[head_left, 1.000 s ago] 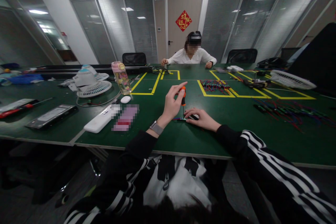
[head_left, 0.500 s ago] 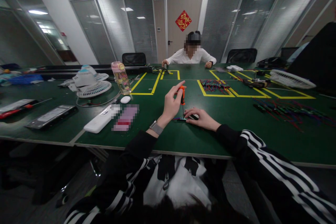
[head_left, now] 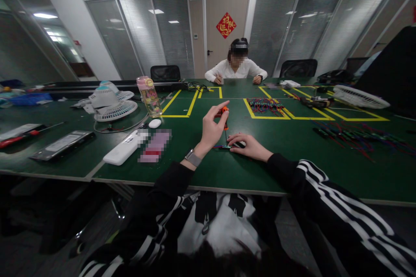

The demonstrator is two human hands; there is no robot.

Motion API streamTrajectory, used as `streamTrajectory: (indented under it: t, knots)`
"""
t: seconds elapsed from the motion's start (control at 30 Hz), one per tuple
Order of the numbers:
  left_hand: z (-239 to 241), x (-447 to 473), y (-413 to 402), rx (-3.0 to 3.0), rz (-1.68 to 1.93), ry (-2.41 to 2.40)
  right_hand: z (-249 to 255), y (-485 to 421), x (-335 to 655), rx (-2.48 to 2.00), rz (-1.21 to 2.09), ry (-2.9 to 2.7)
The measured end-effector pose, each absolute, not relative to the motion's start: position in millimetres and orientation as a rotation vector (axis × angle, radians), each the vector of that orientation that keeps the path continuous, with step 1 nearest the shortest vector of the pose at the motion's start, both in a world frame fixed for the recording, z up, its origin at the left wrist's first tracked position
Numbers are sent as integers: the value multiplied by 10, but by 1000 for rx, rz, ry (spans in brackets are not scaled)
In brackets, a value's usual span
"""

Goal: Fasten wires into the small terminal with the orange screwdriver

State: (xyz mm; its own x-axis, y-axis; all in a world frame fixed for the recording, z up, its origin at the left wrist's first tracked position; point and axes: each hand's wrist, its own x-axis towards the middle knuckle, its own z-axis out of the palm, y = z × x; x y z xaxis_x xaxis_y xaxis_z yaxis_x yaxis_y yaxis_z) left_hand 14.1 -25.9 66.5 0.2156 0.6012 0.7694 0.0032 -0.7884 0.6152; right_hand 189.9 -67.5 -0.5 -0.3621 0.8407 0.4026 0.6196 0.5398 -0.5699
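- At centre frame, our left hand (head_left: 210, 129) pinches a small orange-handled screwdriver (head_left: 224, 115) between thumb and fingertips (head_left: 223, 104), closed narrowly round the handle. The tool stands nearly upright, its thin shaft pointing down.
- Just below the tip, lower centre, lies a small dark part (head_left: 226, 147) with coloured leads. It rests on the green table (head_left: 292, 160).
- Our right hand (head_left: 248, 146) lies flat on that part, its fingers stretched out and pressing down rather than curled round it.
- We judge the grip light and high on the handle. If the tip rides off its seat, the shaft could skid into the right fingers beside it, or the part could twist out from under the flat hand.
- Left of centre sit a white mouse (head_left: 155, 123), a pink-capped bottle (head_left: 149, 95) and a white desk fan (head_left: 108, 104).
- Upper right of centre, a bundle of coloured wires (head_left: 266, 105) fills a yellow-taped box (head_left: 260, 117). More loose wires (head_left: 352, 136) trail at right, well apart from our hands.
- At the table's far end, upper centre, a co-worker in a white top (head_left: 238, 68) is seated, with both hands on the table.
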Motion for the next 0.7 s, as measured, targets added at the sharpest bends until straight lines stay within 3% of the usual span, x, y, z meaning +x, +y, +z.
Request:
streamTrajectory:
  t: [0.7]
  knots:
    - [658, 136, -228, 1957, 1654, 639, -21, -659, 1918, -1148, 420, -2119]
